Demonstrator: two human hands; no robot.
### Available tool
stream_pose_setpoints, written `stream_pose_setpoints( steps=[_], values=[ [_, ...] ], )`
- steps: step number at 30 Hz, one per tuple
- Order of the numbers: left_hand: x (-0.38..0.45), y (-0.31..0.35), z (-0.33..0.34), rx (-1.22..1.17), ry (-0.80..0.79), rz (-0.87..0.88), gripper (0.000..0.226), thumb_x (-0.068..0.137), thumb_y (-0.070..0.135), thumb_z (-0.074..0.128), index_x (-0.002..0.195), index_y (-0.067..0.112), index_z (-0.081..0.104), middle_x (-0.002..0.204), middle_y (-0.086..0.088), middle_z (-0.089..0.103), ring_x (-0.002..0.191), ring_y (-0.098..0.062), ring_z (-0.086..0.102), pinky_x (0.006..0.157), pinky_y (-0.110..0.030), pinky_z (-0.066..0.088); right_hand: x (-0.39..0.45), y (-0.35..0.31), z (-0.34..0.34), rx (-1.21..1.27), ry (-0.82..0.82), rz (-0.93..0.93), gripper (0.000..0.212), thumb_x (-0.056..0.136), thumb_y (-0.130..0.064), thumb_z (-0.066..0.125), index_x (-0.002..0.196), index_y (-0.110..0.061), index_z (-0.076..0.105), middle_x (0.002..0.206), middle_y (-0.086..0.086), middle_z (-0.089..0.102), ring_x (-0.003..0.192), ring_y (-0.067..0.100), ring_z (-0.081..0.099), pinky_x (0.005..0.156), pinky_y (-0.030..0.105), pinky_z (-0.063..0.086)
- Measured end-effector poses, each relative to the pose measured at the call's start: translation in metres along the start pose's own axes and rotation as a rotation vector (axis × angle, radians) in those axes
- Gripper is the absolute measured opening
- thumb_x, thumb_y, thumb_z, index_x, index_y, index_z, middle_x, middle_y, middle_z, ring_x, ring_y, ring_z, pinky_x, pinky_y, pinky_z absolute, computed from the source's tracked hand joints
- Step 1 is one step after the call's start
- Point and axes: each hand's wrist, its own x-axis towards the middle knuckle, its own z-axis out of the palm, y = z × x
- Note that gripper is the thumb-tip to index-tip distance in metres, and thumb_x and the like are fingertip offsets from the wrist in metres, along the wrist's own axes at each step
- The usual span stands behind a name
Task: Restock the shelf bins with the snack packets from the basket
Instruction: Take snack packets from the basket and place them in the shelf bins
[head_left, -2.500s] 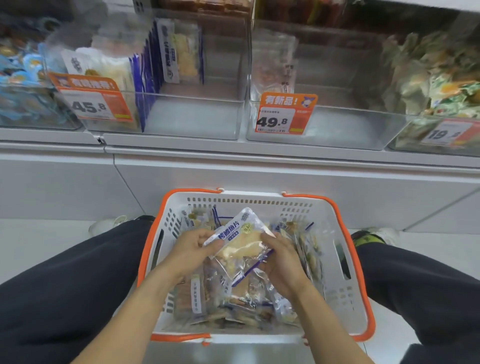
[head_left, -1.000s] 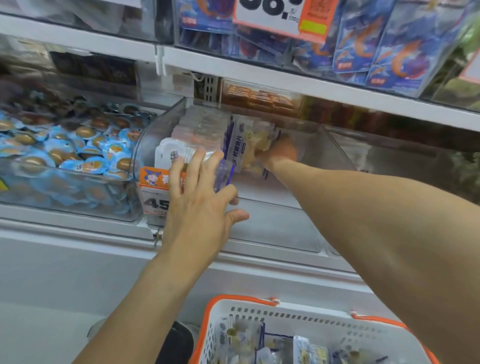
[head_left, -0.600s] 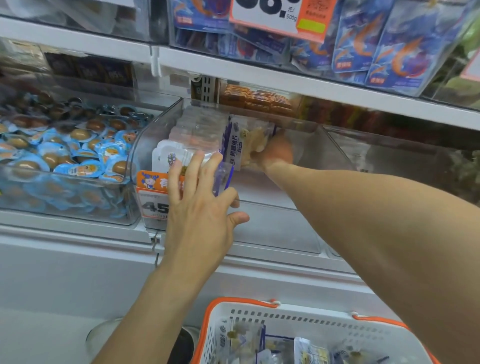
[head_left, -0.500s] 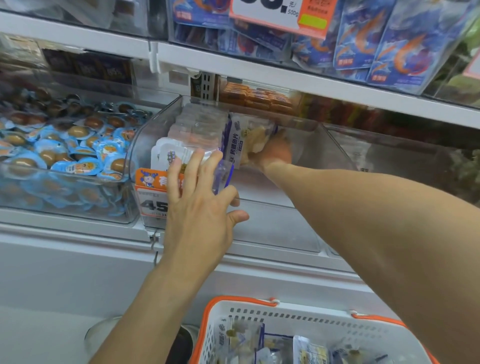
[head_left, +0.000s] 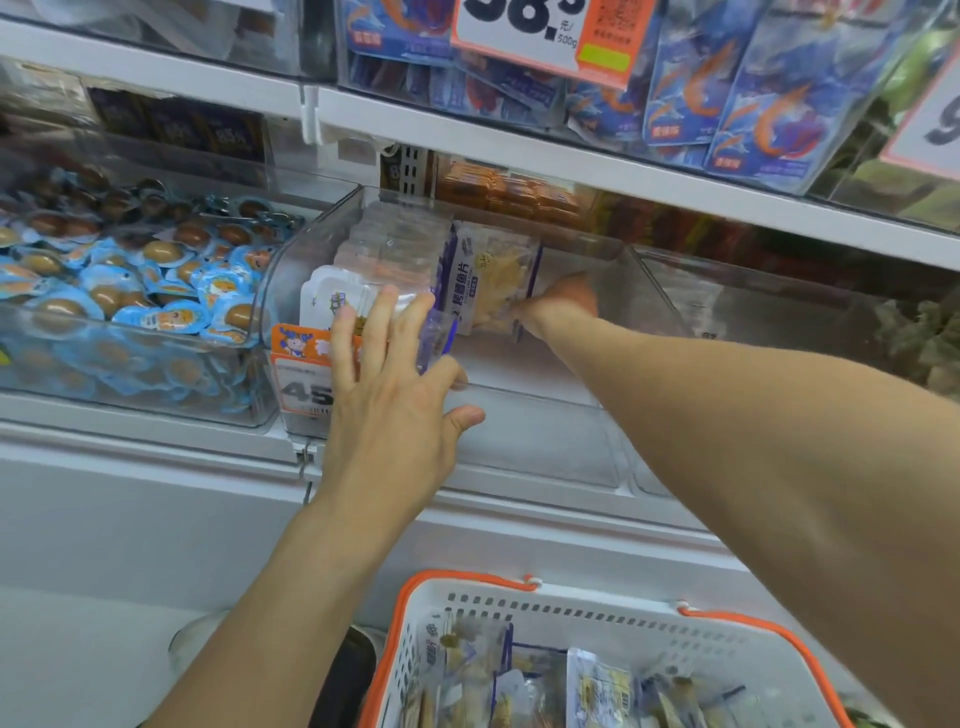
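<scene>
Your right hand (head_left: 558, 306) pinches a fish-slice packet (head_left: 493, 283) upright, deep in the clear bin (head_left: 613, 291); your left hand (head_left: 395, 395), fingers straight, presses the front packets (head_left: 337, 299) just left of it; the basket (head_left: 623, 623) sits below both forearms

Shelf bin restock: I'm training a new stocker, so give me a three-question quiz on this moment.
1. True or false: the right hand is inside the clear bin, at the upright fish-slice packet.
2. Which is the left hand doing? A) pressing flat against the front packets; B) lifting the basket; C) peeling off the price tag.
3. Fill in: the bin to the left holds blue-wrapped ____.

Key: 1 true; 2 A; 3 eggs.
</scene>
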Motion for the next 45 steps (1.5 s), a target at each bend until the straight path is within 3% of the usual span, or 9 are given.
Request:
stream_pose_setpoints(
  steps=[6, 11, 15, 18, 22, 30, 33, 36, 45],
  values=[
    [-0.038, 0.052, -0.007, -0.385, 0.362, 0.014, 0.005, 0.084, 0.006, 0.062, 0.088, 0.006, 0.065, 0.102, -0.009, 0.067, 0.108, -0.031, 0.06, 0.092, -0.048, 0.045, -0.106, 0.009, -0.078, 0.238, 0.055, -0.452, 0.009, 0.085, -0.021, 0.074, 0.081, -0.016, 0.068, 0.074, -0.007, 0.066, 0.065, -0.001, 0.061, 0.06, 0.017, 0.046],
    [-0.132, 0.071, 0.045, -0.36, -0.576, -0.222, 0.007, 0.094, 0.02, 0.053, 0.094, 0.018, 0.059, 0.083, 0.003, 0.065, 0.08, -0.025, 0.064, 0.064, -0.034, 0.045, -0.226, 0.13, -0.064, 0.229, -0.112, -0.676, 0.025, 0.074, -0.013, 0.08, 0.09, -0.018, 0.061, 0.075, -0.01, 0.063, 0.057, 0.008, 0.059, 0.062, 0.022, 0.049],
    [-0.22, 0.08, 0.076, -0.1, -1.304, -0.332, 0.05, 0.099, 0.029, 0.052, 0.144, 0.015, 0.037, 0.151, -0.017, 0.034, 0.121, -0.031, 0.051, 0.085, -0.037, 0.047, -0.296, 0.252, -0.005, 0.05, -0.469, -0.239, 0.044, 0.075, -0.028, 0.084, 0.109, -0.021, 0.057, 0.097, -0.007, 0.059, 0.076, 0.014, 0.06, 0.068, 0.028, 0.052],
    [-0.266, 0.094, 0.082, -0.003, -1.238, -0.381, 0.091, 0.094, 0.023, 0.059, 0.158, 0.017, -0.006, 0.162, -0.015, -0.025, 0.151, -0.041, -0.002, 0.115, -0.048, 0.033, -0.344, 0.31, 0.042, 0.024, -0.669, 0.013, 0.042, 0.073, -0.036, 0.08, 0.105, -0.018, 0.061, 0.097, -0.004, 0.063, 0.08, 0.012, 0.06, 0.068, 0.027, 0.052],
    [-0.293, 0.113, 0.08, 0.016, -1.163, -0.294, 0.1, 0.092, 0.001, 0.05, 0.153, 0.022, -0.026, 0.153, -0.009, -0.042, 0.146, -0.032, -0.031, 0.125, -0.048, 0.001, -0.381, 0.329, 0.076, 0.033, -0.902, 0.101, 0.038, 0.055, -0.058, 0.071, 0.078, -0.032, 0.057, 0.078, -0.02, 0.061, 0.078, 0.004, 0.058, 0.075, 0.017, 0.048],
    [-0.276, 0.096, 0.065, 0.073, -1.158, -0.171, 0.041, 0.082, 0.046, 0.074, 0.115, 0.024, 0.065, 0.16, -0.007, 0.022, 0.15, -0.031, 0.006, 0.119, -0.042, 0.018, -0.381, 0.328, 0.082, 0.09, -0.864, 0.044, 0.01, 0.088, -0.028, 0.065, 0.079, -0.026, 0.067, 0.08, -0.004, 0.07, 0.079, 0.013, 0.065, 0.084, 0.032, 0.055],
    [-0.259, 0.099, 0.057, -0.177, -0.999, -0.369, 0.032, 0.083, 0.044, 0.075, 0.078, 0.021, 0.054, 0.106, -0.001, 0.062, 0.109, -0.021, 0.052, 0.083, -0.031, 0.04, -0.379, 0.337, 0.072, 0.508, -0.772, 0.213, 0.024, 0.087, -0.019, 0.076, 0.107, -0.011, 0.064, 0.101, 0.003, 0.073, 0.089, 0.015, 0.071, 0.078, 0.03, 0.058],
    [-0.244, 0.111, 0.053, -0.462, -0.907, -0.582, 0.035, 0.087, 0.034, 0.075, 0.076, 0.012, 0.051, 0.07, 0.001, 0.056, 0.066, -0.011, 0.054, 0.061, -0.026, 0.039, -0.365, 0.349, 0.051, 0.787, -0.654, 0.335, 0.026, 0.086, -0.009, 0.078, 0.106, -0.001, 0.064, 0.101, 0.014, 0.074, 0.081, 0.021, 0.071, 0.072, 0.033, 0.058],
    [-0.223, 0.132, 0.043, -1.04, -0.991, -0.838, 0.058, 0.071, 0.05, 0.081, 0.121, 0.024, 0.066, 0.108, -0.002, 0.075, 0.096, -0.023, 0.074, 0.085, -0.05, 0.058, -0.317, 0.341, -0.01, 1.151, -0.386, 0.395, 0.03, 0.078, -0.022, 0.078, 0.094, -0.004, 0.06, 0.086, 0.015, 0.069, 0.074, 0.027, 0.061, 0.065, 0.037, 0.049]
  ],
)
